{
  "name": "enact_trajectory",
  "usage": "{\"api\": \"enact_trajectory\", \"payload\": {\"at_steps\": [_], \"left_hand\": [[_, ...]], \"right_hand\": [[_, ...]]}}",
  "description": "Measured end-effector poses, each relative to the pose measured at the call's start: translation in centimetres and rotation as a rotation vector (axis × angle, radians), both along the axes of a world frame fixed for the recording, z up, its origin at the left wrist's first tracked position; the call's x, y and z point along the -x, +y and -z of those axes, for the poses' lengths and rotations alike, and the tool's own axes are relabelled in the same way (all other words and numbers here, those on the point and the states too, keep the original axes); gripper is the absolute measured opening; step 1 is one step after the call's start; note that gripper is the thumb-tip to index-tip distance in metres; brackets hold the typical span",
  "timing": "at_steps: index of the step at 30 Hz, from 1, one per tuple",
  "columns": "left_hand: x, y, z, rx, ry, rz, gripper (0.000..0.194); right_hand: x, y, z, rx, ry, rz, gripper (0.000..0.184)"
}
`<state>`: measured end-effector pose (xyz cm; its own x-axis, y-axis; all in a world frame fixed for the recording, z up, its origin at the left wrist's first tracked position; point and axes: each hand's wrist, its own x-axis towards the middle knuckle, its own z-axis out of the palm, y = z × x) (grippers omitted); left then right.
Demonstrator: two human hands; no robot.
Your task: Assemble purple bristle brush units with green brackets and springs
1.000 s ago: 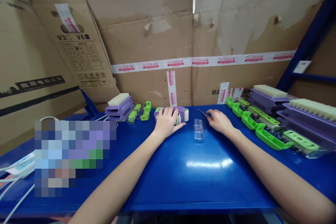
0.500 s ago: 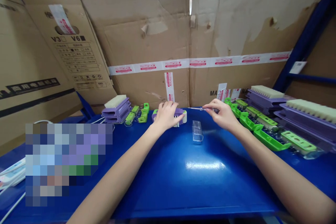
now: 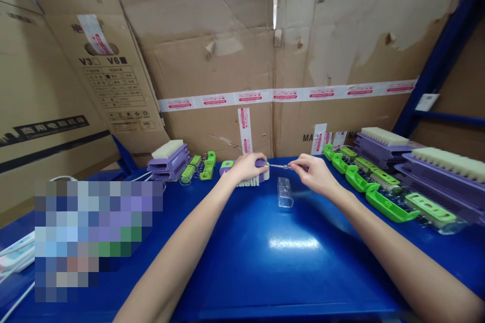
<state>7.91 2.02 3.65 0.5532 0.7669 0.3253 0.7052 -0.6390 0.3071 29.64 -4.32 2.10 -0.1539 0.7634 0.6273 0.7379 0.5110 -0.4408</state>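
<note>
My left hand (image 3: 247, 166) is closed over a purple brush (image 3: 248, 173) with white bristles and a green end, holding it down on the blue table (image 3: 265, 257). My right hand (image 3: 312, 172) pinches a thin metal tool (image 3: 279, 166), whose tip touches the right end of that brush. A small clear plastic box (image 3: 285, 193) lies on the table just in front of and between both hands.
A purple brush (image 3: 168, 158) and green parts (image 3: 200, 165) sit at the back left. Rows of green parts (image 3: 382, 192) and stacked purple brushes (image 3: 428, 166) fill the right side. Cardboard sheets (image 3: 235, 60) wall the back. White cables (image 3: 15, 262) lie at the left edge.
My right hand picked the metal tool off the table, raised it and brought its tip to the brush's right end. My left hand shifted its grip on the brush.
</note>
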Motion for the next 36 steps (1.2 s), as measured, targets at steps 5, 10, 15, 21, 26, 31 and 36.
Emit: {"api": "enact_trajectory", "payload": {"at_steps": [5, 10, 15, 21, 26, 31, 36], "left_hand": [[-0.1, -0.3, 0.1, -0.031, 0.004, -0.033, 0.024], [-0.4, -0.4, 0.0, -0.038, 0.031, -0.080, 0.024], [-0.5, -0.5, 0.0, -0.057, 0.049, -0.108, 0.022], [-0.5, -0.8, 0.1, -0.110, 0.080, -0.145, 0.022], [-0.6, -0.7, 0.4, -0.151, 0.097, -0.168, 0.022], [-0.8, -0.4, 0.8, -0.235, 0.120, -0.200, 0.023], [-0.2, 0.0, 0.4, -0.167, 0.101, -0.135, 0.025]], "right_hand": [[0.1, 0.0, -0.1, -0.039, -0.050, 0.043, 0.025], [0.1, 0.0, -0.1, -0.060, -0.087, 0.053, 0.025], [0.5, 0.2, 0.7, 0.019, -0.152, 0.018, 0.026], [0.9, 0.3, 1.3, 0.152, -0.119, -0.043, 0.030], [0.8, 0.5, 1.7, 0.179, -0.078, -0.091, 0.030], [0.8, 0.7, 2.3, 0.192, -0.127, -0.147, 0.033], [0.6, 0.2, 1.4, 0.206, -0.165, -0.110, 0.033]]}}
